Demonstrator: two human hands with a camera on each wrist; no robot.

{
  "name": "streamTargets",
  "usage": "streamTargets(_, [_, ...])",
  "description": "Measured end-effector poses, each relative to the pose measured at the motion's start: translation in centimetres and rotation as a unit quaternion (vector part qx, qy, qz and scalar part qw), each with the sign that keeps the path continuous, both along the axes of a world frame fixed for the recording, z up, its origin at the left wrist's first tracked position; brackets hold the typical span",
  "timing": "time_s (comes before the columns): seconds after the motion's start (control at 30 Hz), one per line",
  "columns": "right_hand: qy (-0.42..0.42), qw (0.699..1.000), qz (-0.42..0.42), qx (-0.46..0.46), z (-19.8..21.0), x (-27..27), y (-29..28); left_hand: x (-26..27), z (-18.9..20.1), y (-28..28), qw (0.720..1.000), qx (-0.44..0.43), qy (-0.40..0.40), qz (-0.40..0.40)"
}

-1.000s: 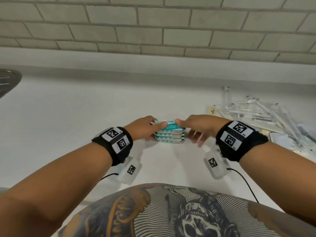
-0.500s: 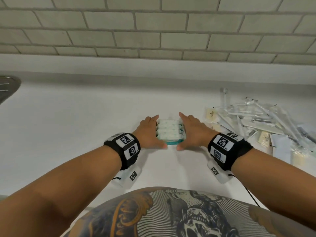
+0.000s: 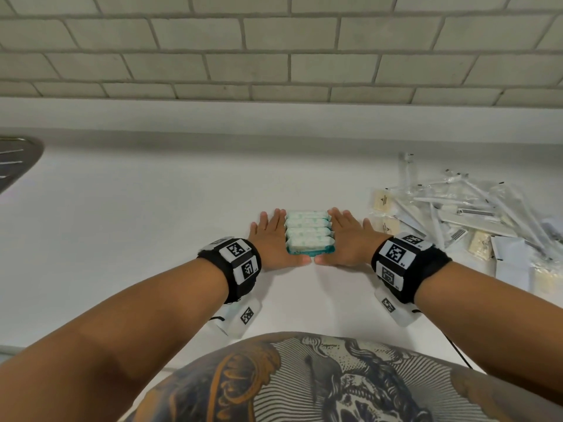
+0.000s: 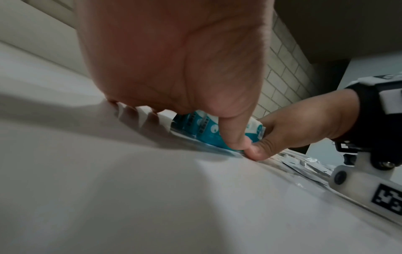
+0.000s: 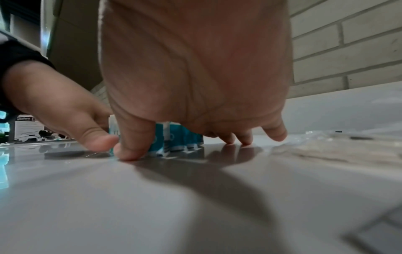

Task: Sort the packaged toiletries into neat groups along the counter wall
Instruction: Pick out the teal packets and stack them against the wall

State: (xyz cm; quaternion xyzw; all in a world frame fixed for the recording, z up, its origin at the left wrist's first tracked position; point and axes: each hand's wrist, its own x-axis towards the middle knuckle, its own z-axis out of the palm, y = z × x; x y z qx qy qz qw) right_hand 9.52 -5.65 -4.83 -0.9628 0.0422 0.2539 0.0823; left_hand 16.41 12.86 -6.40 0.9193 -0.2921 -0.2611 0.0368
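Observation:
A row of several teal-and-white packets [image 3: 308, 231] stands on edge on the white counter [image 3: 152, 223], about midway between me and the wall. My left hand [image 3: 274, 242] lies flat against the row's left side and my right hand [image 3: 347, 239] against its right side, fingers straight. Both thumbs meet at the near teal face. In the left wrist view the left thumb [image 4: 234, 134] touches the right thumb [image 4: 259, 151] in front of the packets [image 4: 206, 130]. The right wrist view shows the packets [image 5: 174, 137] between the two hands, fingertips [image 5: 275, 134] on the counter.
A loose pile of clear-wrapped toiletries and cream sachets [image 3: 472, 214] lies at the right, close to my right wrist. A dark sink edge [image 3: 15, 159] shows at far left. The white ledge [image 3: 274, 120] and brick wall [image 3: 274, 56] run along the back.
The packets were a flat stack pinched between both hands nearer to me. They now stand on edge farther toward the wall, with both hands flattened along their sides.

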Motion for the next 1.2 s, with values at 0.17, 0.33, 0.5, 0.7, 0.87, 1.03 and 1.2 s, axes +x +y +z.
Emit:
streamTargets(0.17, [-0.013, 1.0, -0.012, 0.012, 0.5, -0.3, 0.1, 0.0, 0.3, 0.3, 0.999, -0.025, 0.013, 0.015])
streamTargets(0.33, [-0.07, 0.984, -0.052, 0.155, 3.1, -0.7, -0.6, 0.5, 1.0, 1.9, 0.987, -0.146, 0.052, 0.05])
streamTargets(0.5, [-0.103, 0.97, -0.05, 0.213, 3.5, -0.4, -0.3, 1.2, 1.4, 1.7, 0.961, -0.244, 0.097, 0.084])
streamTargets(0.7, [-0.006, 0.916, -0.194, 0.352, 5.2, 1.6, -1.0, 2.6, 4.3, 1.3, 0.935, -0.254, 0.181, 0.172])
streamTargets(0.87, [-0.001, 0.866, -0.305, 0.396, 5.8, 2.4, -0.4, 3.1, 5.2, -0.7, 0.912, -0.253, 0.234, 0.224])
streamTargets(1.03, [0.014, 0.868, -0.346, 0.355, 5.5, 2.8, -1.5, 3.3, 6.1, -1.2, 0.905, -0.241, 0.247, 0.25])
streamTargets(1.2, [0.029, 0.844, -0.357, 0.4, 5.4, 2.5, -1.4, 3.1, 5.8, -1.4, 0.881, -0.277, 0.261, 0.281])
